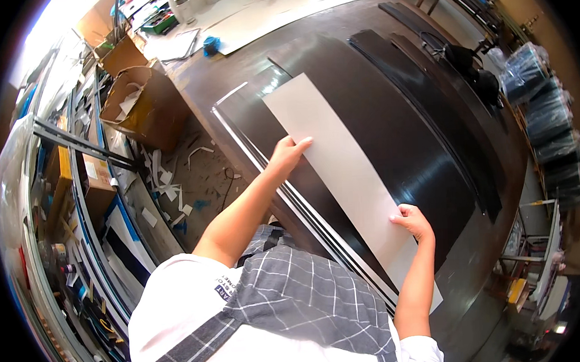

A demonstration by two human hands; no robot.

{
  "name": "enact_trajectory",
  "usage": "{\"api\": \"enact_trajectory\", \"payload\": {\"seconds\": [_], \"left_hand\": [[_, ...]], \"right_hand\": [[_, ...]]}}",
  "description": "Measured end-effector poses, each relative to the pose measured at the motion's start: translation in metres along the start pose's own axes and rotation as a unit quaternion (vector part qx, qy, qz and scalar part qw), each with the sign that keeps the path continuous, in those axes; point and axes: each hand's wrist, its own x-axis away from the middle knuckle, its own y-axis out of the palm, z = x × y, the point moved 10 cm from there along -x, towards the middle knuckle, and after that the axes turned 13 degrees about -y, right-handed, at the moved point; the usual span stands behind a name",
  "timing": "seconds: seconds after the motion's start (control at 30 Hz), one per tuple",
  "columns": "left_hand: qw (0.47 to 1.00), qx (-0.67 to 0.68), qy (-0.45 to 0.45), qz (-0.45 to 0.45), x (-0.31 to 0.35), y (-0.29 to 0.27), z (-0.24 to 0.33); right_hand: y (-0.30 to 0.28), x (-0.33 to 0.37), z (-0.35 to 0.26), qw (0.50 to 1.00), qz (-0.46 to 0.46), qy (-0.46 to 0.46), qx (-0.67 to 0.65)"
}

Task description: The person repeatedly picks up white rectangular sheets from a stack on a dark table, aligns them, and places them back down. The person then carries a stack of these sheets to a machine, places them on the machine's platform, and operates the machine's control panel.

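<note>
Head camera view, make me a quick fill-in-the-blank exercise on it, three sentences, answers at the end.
The hand nearer the cardboard box is the ____ one.
The other hand rests its ____ on top of the pale strip.
The crumpled bundle beside the white sheet is coloured ____.

Missing words: left; thumb; blue.

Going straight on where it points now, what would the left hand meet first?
First, the long flat white strip it already holds; beyond, probably the glossy black flat sheet, though depth is unclear.
</note>
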Motion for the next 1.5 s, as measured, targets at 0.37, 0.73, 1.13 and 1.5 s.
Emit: {"api": "enact_trajectory", "payload": {"seconds": [0.37,0.73,1.13,1.5], "left_hand": [[0.748,-0.583,0.203,0.244,0.040,-0.076,0.016],[0.776,-0.531,0.255,0.226,0.043,-0.081,0.010],[0.775,-0.526,0.269,0.222,0.046,-0.081,0.012],[0.770,-0.526,0.277,0.232,0.052,-0.079,0.023]], "right_hand": [[0.059,-0.041,-0.031,0.999,-0.004,0.001,0.043],[0.109,-0.102,-0.070,0.998,-0.012,-0.057,0.039],[0.112,-0.108,-0.070,0.998,-0.027,-0.037,0.031],[0.110,-0.112,-0.067,0.998,-0.032,-0.036,0.044]]}}
